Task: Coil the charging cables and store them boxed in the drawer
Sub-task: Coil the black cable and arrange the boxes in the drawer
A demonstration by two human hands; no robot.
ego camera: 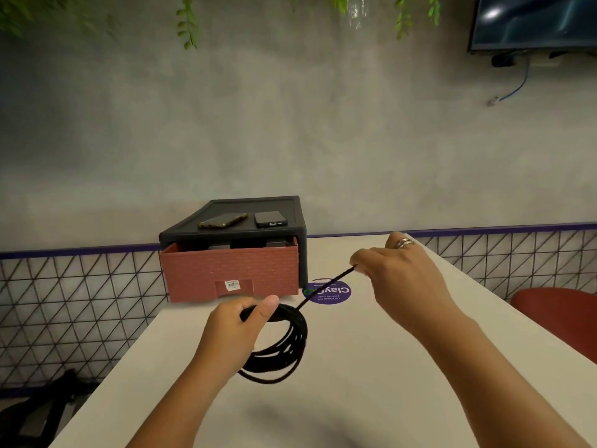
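A black charging cable (284,347) hangs in several loops from my left hand (240,321), which grips the top of the coil over the white table (371,383). One straight strand runs up and right to my right hand (397,270), which pinches the cable's free end above the table. Behind them stands a dark drawer unit (300,250) with its brick-red drawer (231,273) pulled partly open. Dark boxes (245,244) show inside it.
Two phones (223,220) (270,218) lie on top of the drawer unit. A round purple sticker (332,294) is on the table by the unit. A red chair (562,315) stands at the right, and a dark bag (42,412) lies on the floor at the left.
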